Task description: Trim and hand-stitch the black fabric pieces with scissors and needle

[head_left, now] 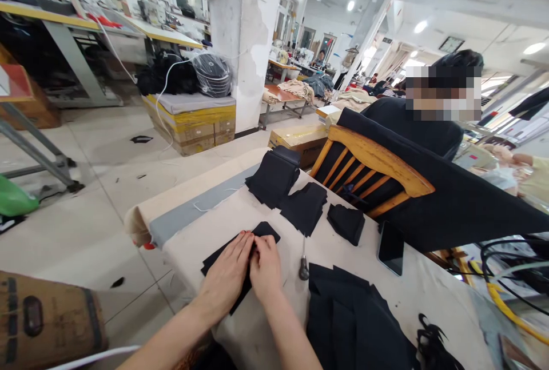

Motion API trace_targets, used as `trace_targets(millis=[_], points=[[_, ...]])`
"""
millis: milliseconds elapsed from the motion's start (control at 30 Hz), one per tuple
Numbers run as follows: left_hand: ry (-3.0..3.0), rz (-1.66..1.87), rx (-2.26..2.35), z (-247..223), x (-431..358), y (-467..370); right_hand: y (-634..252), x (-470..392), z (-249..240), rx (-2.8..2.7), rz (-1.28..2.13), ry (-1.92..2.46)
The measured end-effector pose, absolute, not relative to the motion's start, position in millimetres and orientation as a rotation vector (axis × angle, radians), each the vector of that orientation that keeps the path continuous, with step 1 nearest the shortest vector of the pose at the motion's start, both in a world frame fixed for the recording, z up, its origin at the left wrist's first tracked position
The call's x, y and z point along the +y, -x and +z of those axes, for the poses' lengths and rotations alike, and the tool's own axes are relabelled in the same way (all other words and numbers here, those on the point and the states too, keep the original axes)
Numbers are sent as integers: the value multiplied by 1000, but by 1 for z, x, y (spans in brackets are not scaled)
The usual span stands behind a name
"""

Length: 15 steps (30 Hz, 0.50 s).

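Note:
Black fabric pieces [268,231] lie on the cloth-covered table in front of me, partly hidden under my hands. My left hand [229,264] rests on them with its fingers stretched out and side by side. Beside it, touching its fingertips, my right hand [265,261] has its fingers bent in a pinch at the fabric; what is between them is too small to make out. An awl [303,267] with a dark handle lies to the right of my right hand. Stacks of cut black fabric [274,178] stand beyond the hands, and a larger black pile [355,318] spreads at the lower right.
A phone [390,248] and black cords [431,341] lie on the table's [386,295] right side. A wooden chair [377,158] draped in black cloth stands at the far edge, with a person [412,124] behind it. A cardboard box [47,321] sits on the floor at left.

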<state>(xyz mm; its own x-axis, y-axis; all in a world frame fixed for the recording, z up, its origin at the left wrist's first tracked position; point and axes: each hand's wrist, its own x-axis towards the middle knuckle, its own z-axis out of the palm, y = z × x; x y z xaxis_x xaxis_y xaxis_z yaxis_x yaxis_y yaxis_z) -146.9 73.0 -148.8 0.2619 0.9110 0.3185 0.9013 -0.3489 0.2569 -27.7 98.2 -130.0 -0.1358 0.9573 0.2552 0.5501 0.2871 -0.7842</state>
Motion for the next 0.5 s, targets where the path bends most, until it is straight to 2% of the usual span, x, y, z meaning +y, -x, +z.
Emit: trace_targets(millis=[267,500], points=[[-2556,588,1797,-139,69,137,1,124,-139,-1618,800,1411],[-2569,515,1802,-141,68,138,3,117,-117,-1863,701,1324]])
